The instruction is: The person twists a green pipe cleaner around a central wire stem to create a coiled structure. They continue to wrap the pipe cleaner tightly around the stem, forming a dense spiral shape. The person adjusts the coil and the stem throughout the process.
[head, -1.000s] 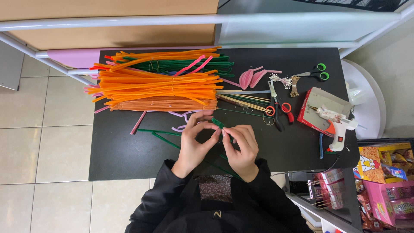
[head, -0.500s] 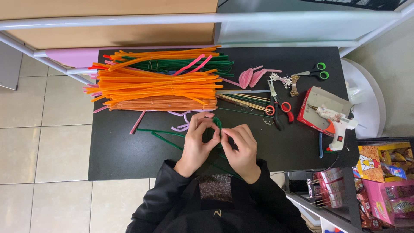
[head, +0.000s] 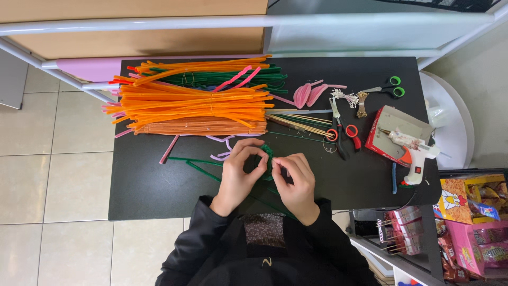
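Across the middle of the frame a black table (head: 148, 190) is spread with craft supplies, its upper left taken up by a large bundle of orange pipe cleaners (head: 196, 108) with dark green ones (head: 238, 78) behind. At right, a glue gun (head: 410, 151) is seen resting by a red box, with red-handled scissors (head: 344, 132) nearby. At lower centre, a green pipe cleaner (head: 268, 158) is pinched between the left hand (head: 241, 169) and the right hand (head: 296, 180), fingertips pressed together on it just above the table. A bending or twisting step is judged to be in hand; a firm pinch and a small, controlled turn would be called for next.
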